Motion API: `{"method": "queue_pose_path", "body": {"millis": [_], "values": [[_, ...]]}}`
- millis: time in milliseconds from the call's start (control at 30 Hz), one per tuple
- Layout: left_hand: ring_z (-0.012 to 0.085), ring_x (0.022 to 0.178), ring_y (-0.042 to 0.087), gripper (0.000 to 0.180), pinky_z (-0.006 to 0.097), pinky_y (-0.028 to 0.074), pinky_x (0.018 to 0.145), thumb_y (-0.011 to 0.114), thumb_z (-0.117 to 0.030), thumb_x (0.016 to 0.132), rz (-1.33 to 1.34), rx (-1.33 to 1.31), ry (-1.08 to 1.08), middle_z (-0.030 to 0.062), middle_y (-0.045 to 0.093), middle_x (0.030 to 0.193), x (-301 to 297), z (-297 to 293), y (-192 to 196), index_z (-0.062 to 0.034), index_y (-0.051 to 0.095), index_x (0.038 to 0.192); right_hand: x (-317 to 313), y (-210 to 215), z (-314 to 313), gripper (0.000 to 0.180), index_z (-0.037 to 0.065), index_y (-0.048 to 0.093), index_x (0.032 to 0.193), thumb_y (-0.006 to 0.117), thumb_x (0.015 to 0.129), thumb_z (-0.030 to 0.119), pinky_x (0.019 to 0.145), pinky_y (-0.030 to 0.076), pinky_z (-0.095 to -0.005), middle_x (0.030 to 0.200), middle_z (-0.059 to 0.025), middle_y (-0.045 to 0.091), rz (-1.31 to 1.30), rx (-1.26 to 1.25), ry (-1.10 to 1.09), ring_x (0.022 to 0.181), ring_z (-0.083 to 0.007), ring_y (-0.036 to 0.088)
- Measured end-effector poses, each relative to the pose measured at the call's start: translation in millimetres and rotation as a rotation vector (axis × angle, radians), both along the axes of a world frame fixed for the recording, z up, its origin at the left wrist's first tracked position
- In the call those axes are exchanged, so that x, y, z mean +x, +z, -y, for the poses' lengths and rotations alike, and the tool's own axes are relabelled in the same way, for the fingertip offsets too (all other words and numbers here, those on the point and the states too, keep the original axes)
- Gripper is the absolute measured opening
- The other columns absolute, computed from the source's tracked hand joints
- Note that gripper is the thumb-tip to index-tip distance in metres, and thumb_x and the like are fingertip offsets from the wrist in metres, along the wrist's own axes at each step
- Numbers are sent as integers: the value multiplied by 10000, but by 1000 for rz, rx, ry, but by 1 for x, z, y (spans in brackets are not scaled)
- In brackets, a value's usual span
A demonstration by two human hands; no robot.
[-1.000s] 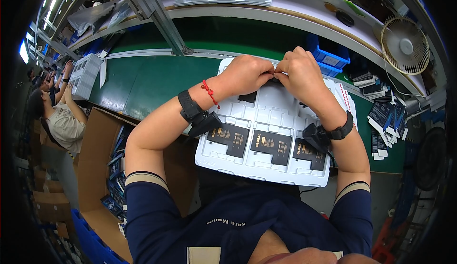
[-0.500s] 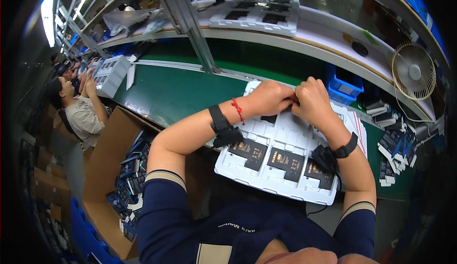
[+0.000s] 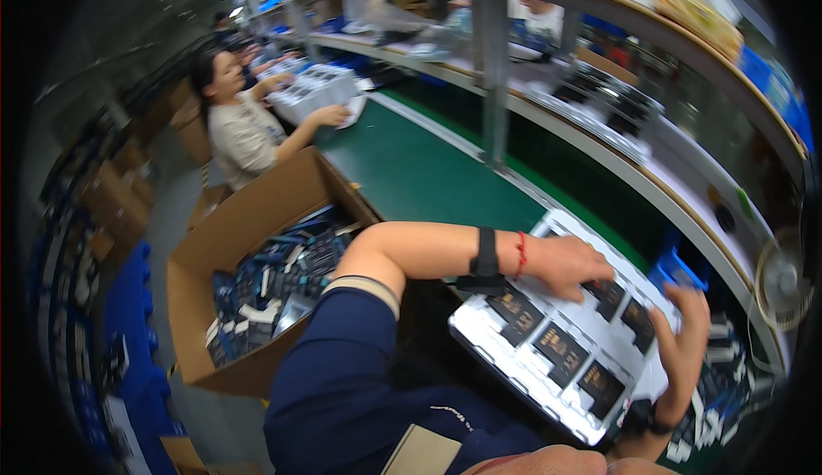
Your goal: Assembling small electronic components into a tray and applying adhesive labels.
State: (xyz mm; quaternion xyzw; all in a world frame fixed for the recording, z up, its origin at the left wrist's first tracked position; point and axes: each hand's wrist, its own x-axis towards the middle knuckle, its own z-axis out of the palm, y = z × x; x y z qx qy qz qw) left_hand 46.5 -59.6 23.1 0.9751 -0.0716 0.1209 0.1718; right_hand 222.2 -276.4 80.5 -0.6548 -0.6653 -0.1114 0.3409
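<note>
Nearest my camera, the navy sleeve [image 3: 338, 338] runs off the lower edge of my view, and the right forearm is mostly cut off behind the white tray [image 3: 473, 328]. The tray slants across the worktop [image 3: 419, 162], its near edge sticking out past it. Black flat packs [image 3: 558, 353] sit in its compartments; their gold print is smeared by motion.

The left hand [image 3: 567, 265] lies over the tray's far half, hiding the compartments beneath. Its fingers bend down beside a dark pack, and I cannot tell whether they grasp it. The right hand [image 3: 681, 334] is at the tray's right side, thumb and fingers parted, holding nothing I can make out; whether it touches the rim is unclear.

Left of the tray, an open carton [image 3: 227, 256] holds jumbled small boxes [image 3: 282, 269], the lower ones buried. More loose boxes [image 3: 706, 398] lie right of the tray, partly behind the right arm. Beyond the tray, a blue bin [image 3: 678, 271] is half covered by the right hand, and a fan [image 3: 781, 282] blurs into the dark rim. Farther off, a second tray [image 3: 591, 129] on the shelf is badly smeared. Far left beyond the tray, a co-worker [image 3: 244, 137] partly screens others.
</note>
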Motion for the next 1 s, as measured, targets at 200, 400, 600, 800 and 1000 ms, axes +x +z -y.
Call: {"method": "queue_pose_path", "body": {"millis": [200,400,600,800,1000], "values": [[368,1224,479,778,463,399,1009,774,-239,740,33,-30,162,213,505,1282,-65,-1,-6,-44,412,1401,73,-90,97,250,-39,601,1026,619,785,24,878,436,-338,973,-129,619,-509,-178,-305,918,-218,563],[505,1442,117,943,488,192,1167,658,-516,858,-86,-226,327,400,105,1520,-127,2,-51,9,220,1509,53,-158,113,194,-18,661,974,754,847,94,783,492,-308,922,-92,654,-748,76,-401,848,-163,586],[476,1444,160,870,443,253,1146,616,-480,900,-48,-450,345,333,-66,1565,-126,17,-61,-61,203,1540,21,-156,89,477,-22,521,1252,710,833,104,984,403,-397,1243,-154,496,-739,-67,-49,1126,-274,497],[476,1433,197,834,443,282,1129,603,-457,912,0,-430,383,321,-62,1572,-126,18,-69,-59,220,1537,-16,-123,74,544,-34,518,1294,714,795,56,1040,378,-430,1283,-193,499,-740,-74,-6,1185,-318,490],[458,1452,157,839,442,252,1144,606,-456,909,21,-502,377,312,-52,1577,-129,23,-67,-59,219,1538,5,-142,72,462,-29,561,1262,705,831,51,940,436,-371,1184,-162,575,-446,-1,43,1096,-260,545]]}}
